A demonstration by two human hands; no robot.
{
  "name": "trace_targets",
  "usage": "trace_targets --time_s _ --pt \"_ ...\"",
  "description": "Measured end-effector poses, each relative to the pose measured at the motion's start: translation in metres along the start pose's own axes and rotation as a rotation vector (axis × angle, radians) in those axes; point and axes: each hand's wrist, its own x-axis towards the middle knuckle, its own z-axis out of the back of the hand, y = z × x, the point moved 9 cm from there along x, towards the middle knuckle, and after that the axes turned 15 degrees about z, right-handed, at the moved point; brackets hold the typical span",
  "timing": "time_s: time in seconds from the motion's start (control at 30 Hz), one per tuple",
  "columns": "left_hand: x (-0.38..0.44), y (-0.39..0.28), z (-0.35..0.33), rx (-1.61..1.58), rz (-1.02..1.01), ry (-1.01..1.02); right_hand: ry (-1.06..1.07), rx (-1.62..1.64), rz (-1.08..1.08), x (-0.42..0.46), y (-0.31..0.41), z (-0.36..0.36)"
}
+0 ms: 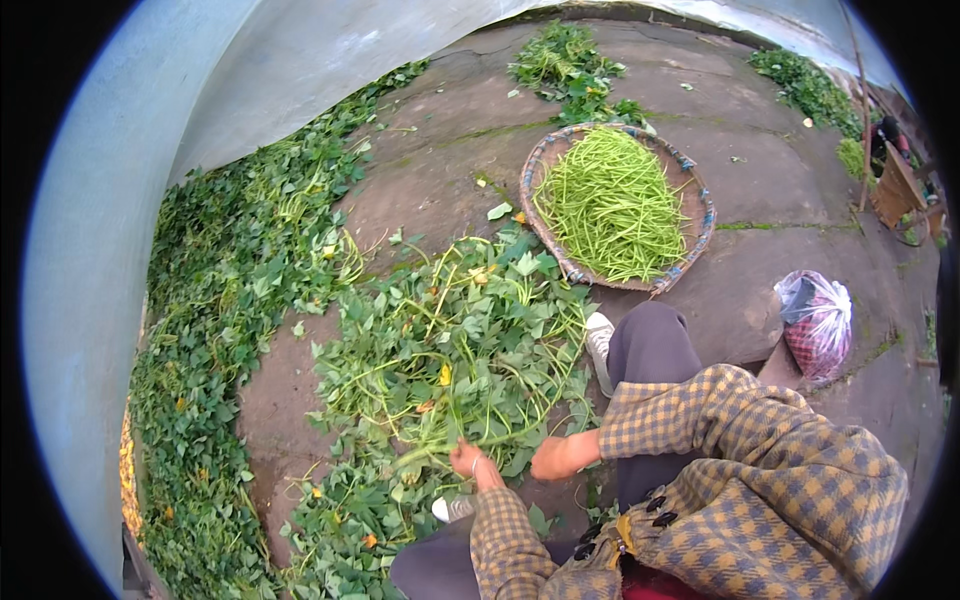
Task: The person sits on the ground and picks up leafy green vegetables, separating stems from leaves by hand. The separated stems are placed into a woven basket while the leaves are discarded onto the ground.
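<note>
My left hand point(466, 459), with a thin bracelet at the wrist, is closed on a bundle of green leafy vine stems point(431, 450) at the near side of a heap of vines. To its right, my right hand point(553, 457) is curled over the edge of the heap; its fingers face down and I cannot tell whether a stem is in them. The heap of cut vines point(457, 337) has broad green leaves and some yellow ones. Beyond my knee stands a round woven basket point(701, 247) holding a pile of long, thin green stalks point(615, 206).
A long bank of leafy vines point(217, 300) runs down the left beside a plastic sheet point(90, 262). A smaller leafy pile point(562, 67) lies behind the basket. At right, a tied plastic bag point(817, 326) rests on the stone-like ground point(787, 172). More greenery point(810, 86) lies at the far right.
</note>
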Motion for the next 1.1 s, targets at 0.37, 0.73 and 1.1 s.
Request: trace_targets --time_s 0.37,0.73,1.1 --pt "-0.216 -0.3 -0.015 -0.041 -0.706 0.389 -0.311 0.129 -0.143 -0.06 -0.011 0.072" --pt "-0.333 -0.361 0.026 -0.039 -0.958 0.455 -1.603 0.045 0.116 -0.207 0.036 0.294" --pt "-0.3 -0.307 -0.04 0.551 -0.943 0.728 -1.55 0.671 -0.001 -0.13 -0.086 0.235"
